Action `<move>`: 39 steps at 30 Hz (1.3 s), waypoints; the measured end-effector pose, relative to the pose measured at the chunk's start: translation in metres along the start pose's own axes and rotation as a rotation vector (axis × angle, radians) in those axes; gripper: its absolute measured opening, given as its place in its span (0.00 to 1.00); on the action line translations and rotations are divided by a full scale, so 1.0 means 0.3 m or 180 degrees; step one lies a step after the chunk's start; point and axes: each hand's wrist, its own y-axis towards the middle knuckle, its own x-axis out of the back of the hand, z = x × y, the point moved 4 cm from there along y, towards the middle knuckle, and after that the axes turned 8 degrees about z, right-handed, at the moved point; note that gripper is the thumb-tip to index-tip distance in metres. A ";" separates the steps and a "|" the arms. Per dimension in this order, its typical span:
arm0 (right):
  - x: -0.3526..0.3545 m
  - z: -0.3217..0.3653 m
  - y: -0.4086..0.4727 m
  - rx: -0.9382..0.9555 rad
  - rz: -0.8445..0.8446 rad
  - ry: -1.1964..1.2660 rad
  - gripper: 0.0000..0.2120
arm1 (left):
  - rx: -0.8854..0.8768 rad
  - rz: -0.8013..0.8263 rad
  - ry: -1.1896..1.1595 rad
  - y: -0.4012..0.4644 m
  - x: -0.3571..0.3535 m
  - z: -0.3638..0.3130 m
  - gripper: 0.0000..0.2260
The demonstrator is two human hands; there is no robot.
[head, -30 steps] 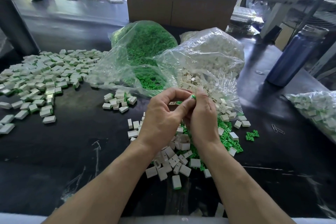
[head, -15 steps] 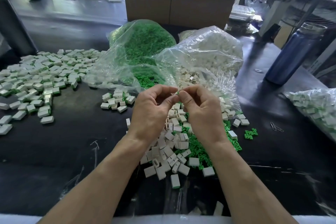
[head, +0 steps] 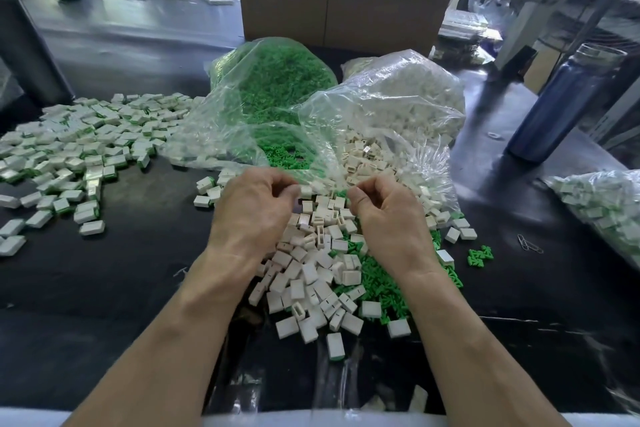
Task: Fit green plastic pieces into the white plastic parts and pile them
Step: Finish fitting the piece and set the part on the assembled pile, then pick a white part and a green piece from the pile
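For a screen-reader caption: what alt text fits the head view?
Two bare hands, left hand and right hand, hover with curled fingers over loose white parts and green pieces on a black table. Clear bags of both lie behind, assembled pieces piled at left.

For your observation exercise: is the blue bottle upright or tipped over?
Upright. The blue bottle stands on its base on the dark table, cap uppermost.

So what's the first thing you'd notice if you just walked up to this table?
Probably the big clear bag of green pieces at the back, bright against the dark table, beside a bag of white parts. Then the left hand and right hand, fingers curled, over a loose heap of white parts in the middle. A wide spread of finished pieces lies far left.
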 end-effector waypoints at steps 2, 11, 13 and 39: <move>0.002 -0.003 -0.001 -0.0113 0.0039 -0.0141 0.08 | 0.0210 -0.0157 0.0322 0.006 0.019 0.012 0.04; 0.031 -0.015 0.008 -0.0283 -0.0185 -0.0319 0.08 | 0.0420 -0.0783 0.0872 0.049 0.098 0.066 0.08; 0.044 -0.021 0.010 -0.0325 -0.0263 -0.0267 0.10 | 0.0467 -0.0885 0.0899 0.063 0.110 0.088 0.08; 0.016 -0.014 0.032 -0.0612 0.0233 -0.2324 0.15 | 0.0033 0.0457 0.1325 0.024 -0.083 -0.023 0.08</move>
